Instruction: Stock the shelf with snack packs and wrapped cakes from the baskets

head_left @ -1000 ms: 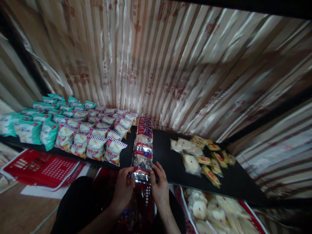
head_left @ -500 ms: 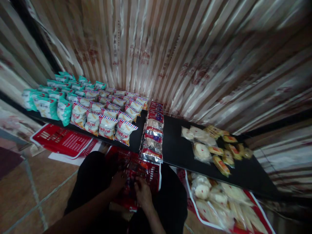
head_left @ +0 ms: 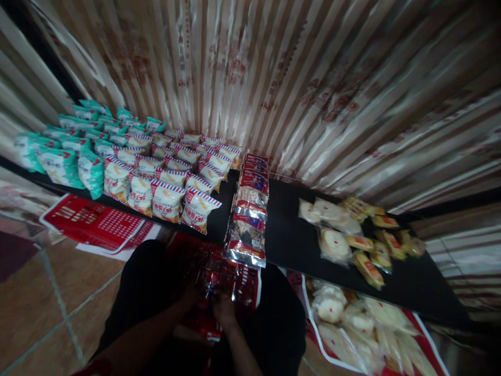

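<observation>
Both hands are low between the knees, over a red plastic basket with a white rim. My left hand and my right hand are closed at the near edge of a shiny red snack packet. Deep shadow hides most of the fingertips. More glossy red wrapping shows around them in the basket. Just beyond, a row of red and silver snack packets lies overlapping on the black shelf, reaching its front edge.
Left on the shelf stand white shrimp-snack bags and teal bags. To the right lie clear packs of white rounds and yellow packs. A red basket of clear packs sits lower right; red baskets lie left. A striped curtain hangs behind.
The view has shifted slightly, so the shelf's ends sit farther apart. My hands have drawn a little nearer to me, and the shiny packet between them catches more light.
</observation>
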{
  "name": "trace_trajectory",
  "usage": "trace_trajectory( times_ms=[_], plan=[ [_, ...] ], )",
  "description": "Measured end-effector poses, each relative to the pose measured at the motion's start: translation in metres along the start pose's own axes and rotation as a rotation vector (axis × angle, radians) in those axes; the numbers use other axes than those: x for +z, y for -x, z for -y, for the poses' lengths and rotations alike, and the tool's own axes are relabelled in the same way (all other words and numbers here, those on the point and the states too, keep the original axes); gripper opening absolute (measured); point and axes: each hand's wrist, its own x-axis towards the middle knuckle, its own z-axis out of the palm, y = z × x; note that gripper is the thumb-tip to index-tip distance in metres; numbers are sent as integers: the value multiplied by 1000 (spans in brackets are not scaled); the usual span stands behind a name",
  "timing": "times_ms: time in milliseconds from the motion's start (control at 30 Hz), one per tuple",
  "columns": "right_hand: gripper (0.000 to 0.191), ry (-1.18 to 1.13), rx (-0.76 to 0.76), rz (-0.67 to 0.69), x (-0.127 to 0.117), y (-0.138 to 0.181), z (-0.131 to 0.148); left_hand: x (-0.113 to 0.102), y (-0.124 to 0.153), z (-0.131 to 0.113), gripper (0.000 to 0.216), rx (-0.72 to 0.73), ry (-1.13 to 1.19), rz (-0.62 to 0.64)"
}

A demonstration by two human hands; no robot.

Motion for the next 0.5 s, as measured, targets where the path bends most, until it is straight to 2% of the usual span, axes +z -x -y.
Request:
trace_trajectory(
  times_ms=[233, 367, 500],
  plan=[
    [42, 7, -32, -54, -4, 3, 11, -4, 8, -2, 13, 31, -140, -56],
    [57, -28, -170, -8, -9, 14, 17, -4, 17, -8, 8, 121, -110, -68],
    [76, -60, -313, 66, -14, 26, 25, -5, 26, -14, 15, 181, -5, -54]
  ],
)
